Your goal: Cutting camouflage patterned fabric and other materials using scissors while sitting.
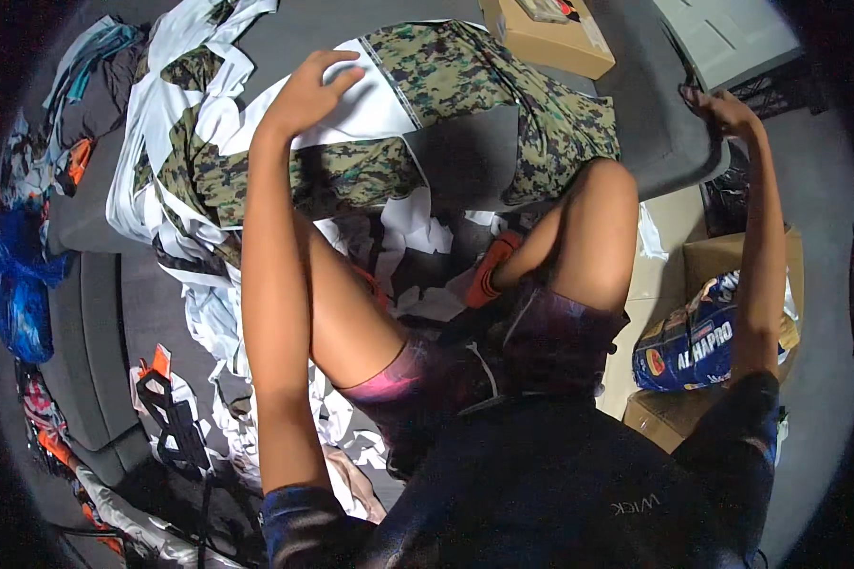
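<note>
Item: camouflage cloth (pixel 446 81), green, brown and black, spread in rumpled, joined panels on a grey couch (pixel 650 114). It runs along the near edge, its right end short of the couch's near right corner; a white sheet (pixel 375 100) adjoins it, and a gap between the panels shows dark grey.

Step in hand, by judgement: managing the spread cloth, with the left hand (pixel 308 95) at the work and the right hand (pixel 731 114) away to the side. The next move seems to call for the right hand to come back over the panels, and for the folds by the near edge to lie flat.

Left hand: fingers loosely bent, thumb and forefinger parted, nothing seen in the grasp; above the white sheet, just left of the main camouflage panel. Whether it touches cannot be told.

Right hand: fingers partly curled, at the couch's right edge, well apart from the cloth. A thin dark thing (pixel 677 47) stands by its fingertips; kind unclear, and whether it is held cannot be told.

Also present: cardboard box (pixel 565 52), on the couch beyond the cloth's right part; white scraps (pixel 417 228), on the floor below the couch's near edge
</note>
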`<state>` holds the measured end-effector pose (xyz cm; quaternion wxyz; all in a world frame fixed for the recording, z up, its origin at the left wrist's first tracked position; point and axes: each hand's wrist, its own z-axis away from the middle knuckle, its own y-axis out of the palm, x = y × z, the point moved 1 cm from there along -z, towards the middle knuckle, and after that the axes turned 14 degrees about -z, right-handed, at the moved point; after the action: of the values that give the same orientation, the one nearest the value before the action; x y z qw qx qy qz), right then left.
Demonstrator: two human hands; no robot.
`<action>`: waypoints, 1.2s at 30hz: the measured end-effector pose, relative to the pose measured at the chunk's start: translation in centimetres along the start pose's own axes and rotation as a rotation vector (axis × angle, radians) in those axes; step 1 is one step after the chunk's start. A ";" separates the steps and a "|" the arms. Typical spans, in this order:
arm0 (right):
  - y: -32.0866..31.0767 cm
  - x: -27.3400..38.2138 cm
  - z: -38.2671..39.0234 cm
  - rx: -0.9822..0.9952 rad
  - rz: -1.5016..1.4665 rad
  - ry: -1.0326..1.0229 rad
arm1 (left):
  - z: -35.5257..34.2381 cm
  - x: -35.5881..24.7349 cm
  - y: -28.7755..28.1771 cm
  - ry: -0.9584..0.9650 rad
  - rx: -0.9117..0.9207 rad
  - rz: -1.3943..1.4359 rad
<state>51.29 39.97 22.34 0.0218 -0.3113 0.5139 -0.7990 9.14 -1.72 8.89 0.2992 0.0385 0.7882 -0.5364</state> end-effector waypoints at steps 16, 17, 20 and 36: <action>19.1 -0.2 15.2 0.535 -1.495 -0.170 | 0.4 2.3 2.8 0.125 0.222 -0.019; 21.4 0.4 15.3 0.440 -1.341 -0.166 | 0.2 2.0 3.1 0.141 0.281 -0.030; 24.7 2.6 13.4 0.796 -1.214 -0.231 | -1.0 0.2 3.7 0.178 0.363 -0.042; 23.9 6.4 4.7 1.041 -0.650 -0.257 | -3.6 2.5 4.8 0.048 0.449 -0.103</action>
<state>41.77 22.67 6.68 -0.0120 -0.4939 -0.0704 -0.8666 7.41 2.76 4.54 0.2363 0.0766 0.6568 -0.7120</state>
